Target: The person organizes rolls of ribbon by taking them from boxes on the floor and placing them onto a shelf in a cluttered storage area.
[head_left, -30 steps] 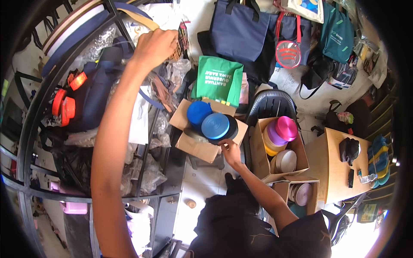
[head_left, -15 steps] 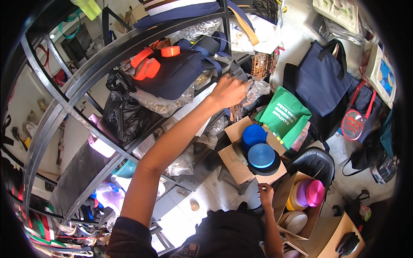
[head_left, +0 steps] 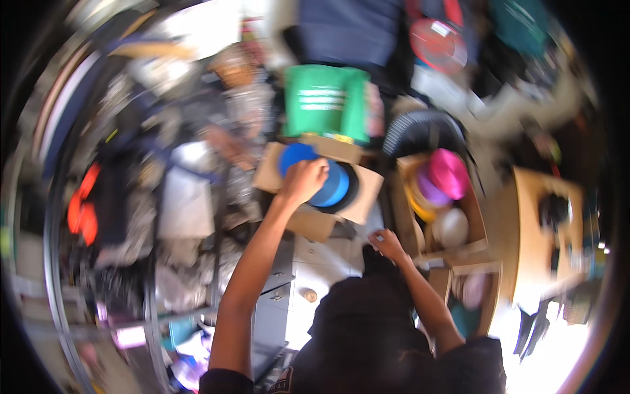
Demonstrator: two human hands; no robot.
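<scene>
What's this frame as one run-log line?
left hand: over blue rolls in open cardboard box, contact unclear | right hand: beside second box, grip unclear | image: motion-blurred

I wear a black shirt (head_left: 357,328) with short, dark sleeves (head_left: 469,365) that leave my forearms (head_left: 248,282) and my fingers (head_left: 317,171) bare, and on its front, toward my left side, sits a small pale and reddish marking (head_left: 282,382), too blurred to make out.
</scene>
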